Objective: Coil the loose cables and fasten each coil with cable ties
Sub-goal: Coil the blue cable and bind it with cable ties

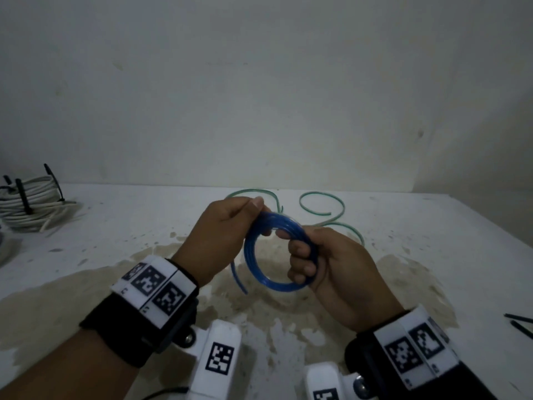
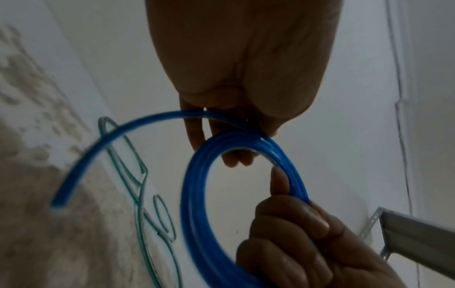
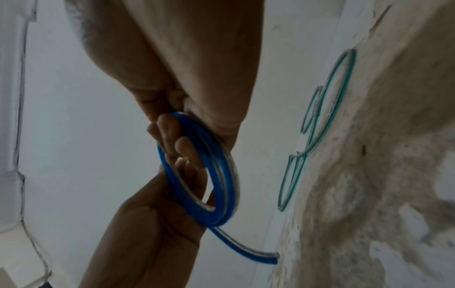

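My right hand (image 1: 337,272) has its fingers (image 1: 300,252) curled through the blue cable coil (image 1: 259,255) so the loops stay stacked, above the worktop (image 1: 432,241). My left hand (image 1: 222,229) pinches the top, guiding the free tail (image 1: 238,277). The green cable (image 1: 323,209) lies loose beyond; black cable ties (image 1: 519,323) wait right.

Glossy plastic blue cable (image 1: 277,249); matt, stained, rough table (image 1: 432,241) w/ worn paint.

Dim, flat light, grainy throughout, wrist views motion-blurred, edges bent by wide-angle
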